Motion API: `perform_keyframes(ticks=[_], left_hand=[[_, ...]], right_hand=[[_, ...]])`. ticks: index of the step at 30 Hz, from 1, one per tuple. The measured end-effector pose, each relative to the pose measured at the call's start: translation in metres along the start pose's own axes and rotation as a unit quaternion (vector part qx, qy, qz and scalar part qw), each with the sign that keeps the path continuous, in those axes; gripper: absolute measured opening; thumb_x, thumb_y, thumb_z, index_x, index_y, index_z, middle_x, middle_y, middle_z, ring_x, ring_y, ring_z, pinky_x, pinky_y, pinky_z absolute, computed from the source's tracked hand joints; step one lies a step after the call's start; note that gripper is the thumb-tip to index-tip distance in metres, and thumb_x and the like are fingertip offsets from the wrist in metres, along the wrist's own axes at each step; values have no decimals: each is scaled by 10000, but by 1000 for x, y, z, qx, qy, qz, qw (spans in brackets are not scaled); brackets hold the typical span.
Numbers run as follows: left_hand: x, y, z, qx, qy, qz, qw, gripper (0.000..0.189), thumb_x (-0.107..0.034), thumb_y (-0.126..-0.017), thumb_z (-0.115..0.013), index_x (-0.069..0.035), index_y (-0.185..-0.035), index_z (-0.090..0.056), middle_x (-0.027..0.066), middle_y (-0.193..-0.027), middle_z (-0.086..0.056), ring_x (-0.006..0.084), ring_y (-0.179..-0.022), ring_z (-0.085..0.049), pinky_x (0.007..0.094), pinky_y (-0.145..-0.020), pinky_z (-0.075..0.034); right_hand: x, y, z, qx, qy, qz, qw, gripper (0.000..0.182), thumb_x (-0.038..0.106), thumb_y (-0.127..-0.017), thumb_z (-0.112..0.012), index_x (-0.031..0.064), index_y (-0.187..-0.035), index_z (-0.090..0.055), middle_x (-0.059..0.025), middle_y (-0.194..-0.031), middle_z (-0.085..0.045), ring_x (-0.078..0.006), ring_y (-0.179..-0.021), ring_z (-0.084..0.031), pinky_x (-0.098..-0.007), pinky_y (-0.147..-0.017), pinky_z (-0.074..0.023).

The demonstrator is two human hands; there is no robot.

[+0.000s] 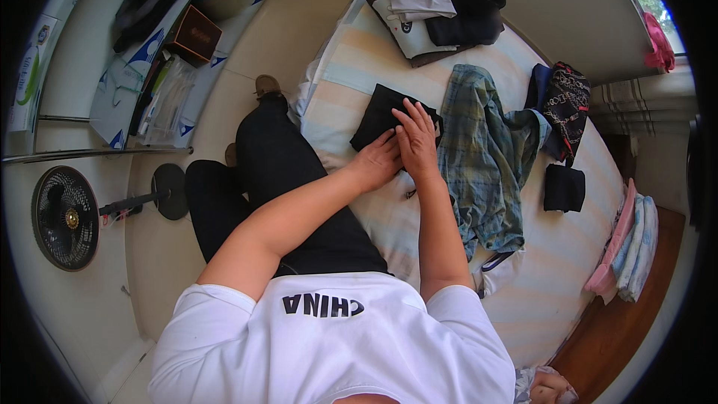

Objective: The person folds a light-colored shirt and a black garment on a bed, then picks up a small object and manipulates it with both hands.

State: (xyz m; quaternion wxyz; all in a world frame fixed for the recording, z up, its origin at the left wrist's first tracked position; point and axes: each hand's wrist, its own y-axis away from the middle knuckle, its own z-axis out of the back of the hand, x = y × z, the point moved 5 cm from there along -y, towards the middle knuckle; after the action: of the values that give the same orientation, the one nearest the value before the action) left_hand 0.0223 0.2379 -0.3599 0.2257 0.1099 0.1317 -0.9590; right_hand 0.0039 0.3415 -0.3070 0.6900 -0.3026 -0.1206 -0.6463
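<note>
A folded black garment (377, 109) lies on the bed in front of me. My left hand (378, 163) rests flat on its near edge, fingers stretched out. Partly overlapping it, my right hand (418, 140) lies palm down on the same cloth with its fingers slightly spread. Neither hand grips anything that I can see; part of the garment is hidden beneath them. Just right of the right hand, a green and blue plaid shirt (488, 163) is spread out, loosely rumpled. A short dark cord (411, 194) shows near my right wrist.
Folded clothes, with a white cloth (423, 0) and a black garment (465, 5), are stacked at the bed's far end. A small black bundle (564, 188) and a chain-patterned garment (566, 104) lie right. Folded towels (636, 247) sit by the wooden bed edge. A fan (67, 219) stands left.
</note>
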Motion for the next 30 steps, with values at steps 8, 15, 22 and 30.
perform_keyframes(ticks=[8, 15, 22, 30], left_hand=[[16, 24, 64, -45, 241, 94, 965, 352, -84, -773, -659, -64, -1103, -541, 128, -1153, -536, 335, -1096, -520, 414, -937, -439], [55, 35, 76, -112, 217, 248, 938, 268, 13, -733, -673, -66, -937, -517, 97, -931, -528, 319, -940, -559, 396, -790, -477], [50, 43, 57, -58, 99, 165, 980, 191, -6, -724, -645, -68, -841, -508, 96, -850, -520, 311, -875, -558, 422, -736, -461], [58, 62, 52, 0, 170, 242, 955, 93, -91, -784, -615, -62, -815, -532, 99, -858, -545, 301, -860, -578, 416, -743, -471]], right_hand=[[-51, -6, -45, 41, 40, -65, 996, 495, 423, -986, -373, 206, -1430, -396, -46, -1506, -336, -277, -1407, -252, -443, -1145, -167], [-46, -8, -44, 41, 34, -55, 997, 495, 413, -978, -396, 186, -1418, -413, -59, -1486, -367, -274, -1395, -278, -439, -1139, -182], [-48, -8, -45, 51, 70, -74, 993, 513, 422, -974, -398, 186, -1430, -390, -47, -1496, -351, -264, -1399, -267, -429, -1144, -177], [-42, 0, -43, 6, 161, -104, 981, 518, 414, -966, -424, 172, -1423, -396, -76, -1508, -322, -289, -1405, -247, -446, -1144, -170]])
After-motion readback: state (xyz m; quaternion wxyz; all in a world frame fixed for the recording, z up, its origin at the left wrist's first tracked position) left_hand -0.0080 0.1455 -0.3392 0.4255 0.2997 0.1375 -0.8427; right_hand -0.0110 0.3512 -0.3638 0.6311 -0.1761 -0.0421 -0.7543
